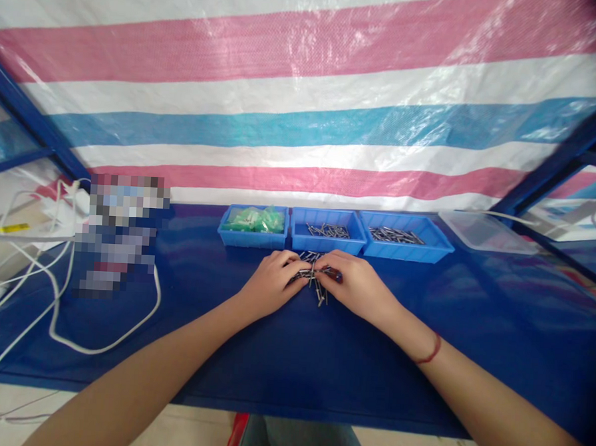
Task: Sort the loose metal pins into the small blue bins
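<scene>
A small heap of thin, rivet-like metal pins [319, 293] lies on the blue tabletop in the middle of the head view. My left hand [271, 281] comes in from the left with its fingers curled over the heap, thumb and fingertips closed on some of the pins. From the right, my right hand [357, 284] reaches the same heap, its fingers bent and pinching pins too. A dark object with a brownish part [336, 275] shows under the right fingers; its kind is unclear. The fingertips hide part of the heap.
Behind my hands stand three blue bins: the left bin [253, 239] holds green pieces in clear plastic, the middle bin [327, 243] and right bin [406, 252] hold metal pins. A clear plastic lid [484, 233] lies right. White cables [89, 352] trail across the left side.
</scene>
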Available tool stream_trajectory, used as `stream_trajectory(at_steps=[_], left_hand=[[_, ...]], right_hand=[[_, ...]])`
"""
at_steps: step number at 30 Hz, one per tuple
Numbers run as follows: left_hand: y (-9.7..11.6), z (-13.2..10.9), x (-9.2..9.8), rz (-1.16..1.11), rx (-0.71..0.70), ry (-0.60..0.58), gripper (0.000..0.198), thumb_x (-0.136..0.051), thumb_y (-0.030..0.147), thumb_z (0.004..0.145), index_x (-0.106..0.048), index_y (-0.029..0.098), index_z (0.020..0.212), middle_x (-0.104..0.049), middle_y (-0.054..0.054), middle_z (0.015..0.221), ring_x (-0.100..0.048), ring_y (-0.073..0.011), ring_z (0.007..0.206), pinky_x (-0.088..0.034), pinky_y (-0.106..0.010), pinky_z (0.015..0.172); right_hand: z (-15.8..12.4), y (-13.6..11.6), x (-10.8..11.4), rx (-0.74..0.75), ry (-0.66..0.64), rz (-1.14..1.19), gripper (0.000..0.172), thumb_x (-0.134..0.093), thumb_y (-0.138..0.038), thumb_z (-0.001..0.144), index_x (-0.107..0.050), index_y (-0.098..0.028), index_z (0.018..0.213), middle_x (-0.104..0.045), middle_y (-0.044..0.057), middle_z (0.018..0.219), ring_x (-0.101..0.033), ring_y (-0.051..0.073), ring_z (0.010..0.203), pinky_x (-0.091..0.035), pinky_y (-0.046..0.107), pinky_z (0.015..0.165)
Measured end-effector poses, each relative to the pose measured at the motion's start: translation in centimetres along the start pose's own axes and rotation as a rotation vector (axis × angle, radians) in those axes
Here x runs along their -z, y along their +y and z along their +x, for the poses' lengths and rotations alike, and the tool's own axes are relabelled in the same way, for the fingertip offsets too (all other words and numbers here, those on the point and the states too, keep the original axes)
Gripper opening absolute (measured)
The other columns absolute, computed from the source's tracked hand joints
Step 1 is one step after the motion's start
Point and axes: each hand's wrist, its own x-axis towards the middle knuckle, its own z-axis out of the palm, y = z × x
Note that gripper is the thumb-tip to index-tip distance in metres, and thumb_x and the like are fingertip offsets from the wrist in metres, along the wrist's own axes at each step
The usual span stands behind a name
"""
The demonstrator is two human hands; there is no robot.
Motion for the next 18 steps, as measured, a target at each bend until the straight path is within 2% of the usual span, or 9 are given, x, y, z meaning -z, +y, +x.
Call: stream_trajectory(at_steps=[6,10,13,18], left_hand=[[-0.2,0.1,-0.1,-0.029,0.0,0.027,0.028,-0.044,0.032,0.094,-0.06,0.021,0.115,-0.058,-0.009,0.114,-0.053,-0.0219,0.103,-0.042,-0.037,0.092],[-0.1,0.0,-0.1,-0.041,0.018,0.034,0.031,-0.051,0.036,0.09,-0.06,0.021,0.116,-0.058,-0.008,0.112,-0.053,-0.0228,0.102,-0.042,-0.038,0.092],[0.1,0.0,0.1,-0.059,0.028,0.054,0.034,-0.055,0.039,0.087,-0.059,0.023,0.117,-0.059,-0.008,0.111,-0.052,-0.0236,0.104,-0.042,-0.038,0.093],[0.2,0.2,0.3,-0.101,0.025,0.101,0.036,-0.051,0.039,0.091,-0.056,0.02,0.121,-0.06,-0.009,0.113,-0.05,-0.0235,0.109,-0.04,-0.038,0.096]], right_hand=[[0.0,-0.1,0.2,0.011,0.042,-0.003,0.016,-0.053,-0.022,0.088,-0.067,-0.023,0.095,-0.067,0.004,0.095,-0.064,0.017,0.082,-0.049,0.03,0.075],[0.1,-0.5,0.2,0.028,0.101,-0.001,0.02,-0.05,-0.023,0.089,-0.068,-0.022,0.097,-0.066,0.007,0.099,-0.063,0.02,0.09,-0.05,0.033,0.081],[0.0,-0.8,0.4,0.043,0.159,0.02,0.021,-0.049,-0.024,0.089,-0.068,-0.021,0.097,-0.067,0.007,0.098,-0.063,0.02,0.09,-0.05,0.034,0.081],[0.0,-1.3,0.5,0.05,0.227,0.103,0.017,-0.052,-0.024,0.088,-0.067,-0.021,0.095,-0.069,0.005,0.093,-0.065,0.019,0.085,-0.051,0.033,0.079]])
